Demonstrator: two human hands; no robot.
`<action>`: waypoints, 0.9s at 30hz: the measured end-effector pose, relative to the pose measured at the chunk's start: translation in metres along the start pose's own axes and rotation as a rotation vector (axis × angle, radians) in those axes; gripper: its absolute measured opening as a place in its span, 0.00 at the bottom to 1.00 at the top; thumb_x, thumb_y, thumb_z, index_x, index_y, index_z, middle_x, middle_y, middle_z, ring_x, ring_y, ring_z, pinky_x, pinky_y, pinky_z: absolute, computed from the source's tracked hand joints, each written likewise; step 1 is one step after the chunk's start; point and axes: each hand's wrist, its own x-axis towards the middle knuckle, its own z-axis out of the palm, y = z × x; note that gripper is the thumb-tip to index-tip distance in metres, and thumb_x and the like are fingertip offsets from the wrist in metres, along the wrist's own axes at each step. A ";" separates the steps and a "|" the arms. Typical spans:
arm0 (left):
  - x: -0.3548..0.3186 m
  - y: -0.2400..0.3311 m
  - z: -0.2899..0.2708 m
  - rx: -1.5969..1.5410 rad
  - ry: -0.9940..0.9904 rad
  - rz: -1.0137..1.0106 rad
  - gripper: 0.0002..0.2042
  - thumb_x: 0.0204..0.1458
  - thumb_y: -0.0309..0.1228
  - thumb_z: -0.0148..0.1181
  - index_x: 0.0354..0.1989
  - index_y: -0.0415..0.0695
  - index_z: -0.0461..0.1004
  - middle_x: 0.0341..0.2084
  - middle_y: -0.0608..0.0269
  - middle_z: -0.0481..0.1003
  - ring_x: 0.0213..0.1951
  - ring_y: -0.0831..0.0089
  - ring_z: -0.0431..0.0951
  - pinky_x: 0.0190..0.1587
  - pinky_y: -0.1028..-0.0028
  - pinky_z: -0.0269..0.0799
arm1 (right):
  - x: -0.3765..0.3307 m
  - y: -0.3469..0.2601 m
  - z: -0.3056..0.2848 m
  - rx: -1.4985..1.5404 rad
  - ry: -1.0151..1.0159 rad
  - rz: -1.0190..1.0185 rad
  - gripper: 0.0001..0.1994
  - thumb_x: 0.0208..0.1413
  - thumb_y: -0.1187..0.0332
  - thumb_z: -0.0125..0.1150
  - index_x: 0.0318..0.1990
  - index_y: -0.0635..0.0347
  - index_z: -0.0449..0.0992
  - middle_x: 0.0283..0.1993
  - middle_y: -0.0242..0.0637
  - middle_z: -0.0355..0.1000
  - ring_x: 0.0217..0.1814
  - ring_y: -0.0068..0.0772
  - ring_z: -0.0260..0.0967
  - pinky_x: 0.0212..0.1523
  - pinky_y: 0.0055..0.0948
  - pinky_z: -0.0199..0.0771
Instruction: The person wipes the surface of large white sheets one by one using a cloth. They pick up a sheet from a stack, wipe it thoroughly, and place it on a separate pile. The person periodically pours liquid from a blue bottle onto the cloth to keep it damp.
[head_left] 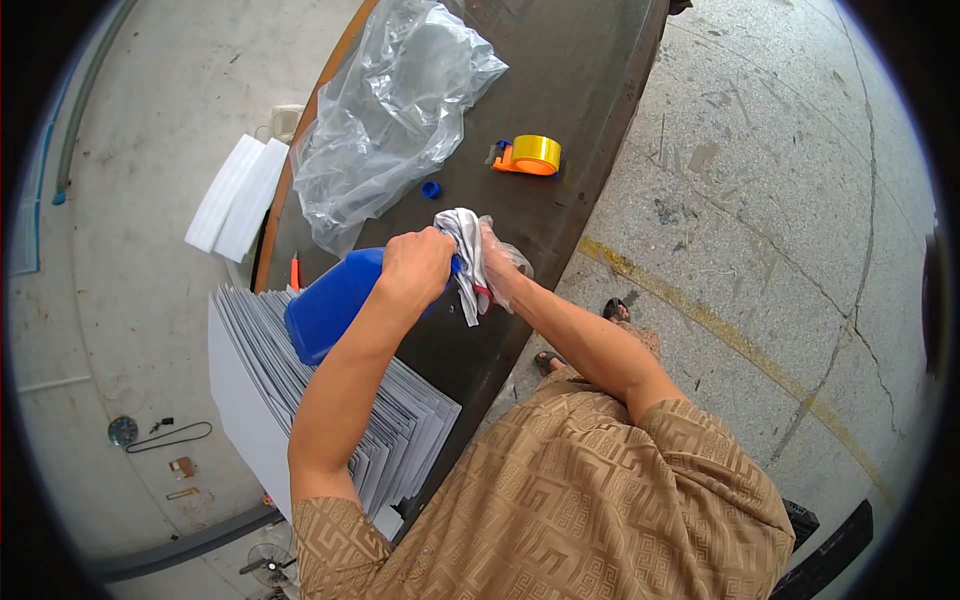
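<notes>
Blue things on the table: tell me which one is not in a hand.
The small blue cap. It lies loose on the table beside the plastic bag, while the left hand grips the big blue bottle.

A crumpled clear plastic bag (390, 115) sprawls over the far end of my dark workbench (580, 70). Near it, toward my right, sits an orange tape dispenser (527, 156) loaded with a yellowish roll, and a small blue cap (431, 189) lies on the bench top between the two (apart from both). At the bench's left edge rests an orange pen-like tool (295, 271). A tall stack of grey-white flat sheets (300, 400) fans out at my left. Further left, white foam slabs (238, 196) lie by the bench's edge. The cracked concrete floor (760, 200) carries a worn yellow line (720, 335), and a black cord (170, 437) lies coiled down at my left.
</notes>
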 end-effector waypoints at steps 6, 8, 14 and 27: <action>0.002 -0.012 0.001 -0.100 0.016 -0.033 0.04 0.46 0.24 0.60 0.28 0.37 0.78 0.30 0.44 0.79 0.37 0.46 0.81 0.40 0.56 0.78 | 0.001 0.003 0.000 -0.001 0.024 0.024 0.31 0.67 0.38 0.33 0.54 0.51 0.74 0.43 0.30 0.76 0.38 0.23 0.70 0.39 0.26 0.73; 0.003 -0.013 0.001 -0.085 0.019 -0.038 0.04 0.45 0.24 0.59 0.28 0.37 0.79 0.31 0.44 0.79 0.37 0.46 0.81 0.41 0.56 0.78 | 0.005 0.005 -0.008 0.000 -0.032 0.025 0.29 0.68 0.41 0.32 0.57 0.51 0.71 0.43 0.30 0.76 0.39 0.23 0.72 0.40 0.26 0.76; 0.003 -0.017 0.003 -0.068 0.005 -0.059 0.05 0.46 0.24 0.59 0.28 0.37 0.79 0.31 0.43 0.79 0.38 0.46 0.81 0.42 0.56 0.78 | 0.004 0.008 -0.009 -0.011 -0.054 0.030 0.27 0.70 0.45 0.32 0.59 0.52 0.70 0.45 0.31 0.75 0.42 0.22 0.74 0.42 0.26 0.78; 0.008 -0.017 0.004 -0.054 0.018 -0.054 0.05 0.48 0.24 0.57 0.29 0.38 0.79 0.31 0.45 0.79 0.37 0.48 0.81 0.41 0.56 0.78 | 0.001 0.005 -0.002 0.009 -0.007 0.047 0.27 0.69 0.43 0.33 0.54 0.52 0.72 0.43 0.30 0.76 0.40 0.22 0.73 0.44 0.25 0.75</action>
